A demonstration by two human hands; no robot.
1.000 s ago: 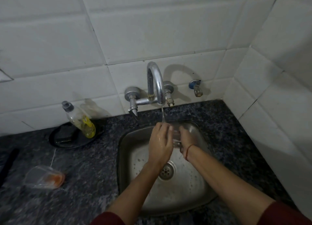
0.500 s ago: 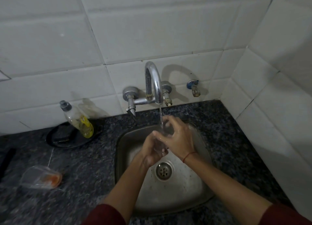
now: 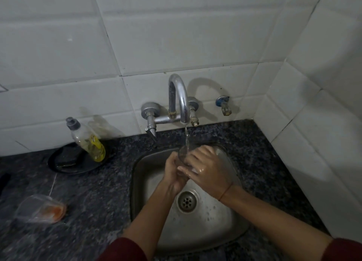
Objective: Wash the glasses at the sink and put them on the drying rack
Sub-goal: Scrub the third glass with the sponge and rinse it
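Observation:
A clear glass (image 3: 183,155) stands upright over the steel sink (image 3: 231,229), its mouth under the thin stream from the chrome tap (image 3: 179,98). My left hand (image 3: 173,172) wraps the glass from the left and below. My right hand (image 3: 207,168) closes round it from the right, fingers across its side. Most of the glass is hidden by my fingers; only its rim and upper wall show. No drying rack is in view.
A dish soap bottle (image 3: 88,141) leans on a black round tray (image 3: 78,162) at the back left. A clear plastic bag with something orange (image 3: 42,211) lies on the dark granite counter (image 3: 94,202). White tiled walls close the back and right.
Both hands have turned the glass: the right hand came over and round it, the left dropped lower, and the glass now sits upright under the stream.

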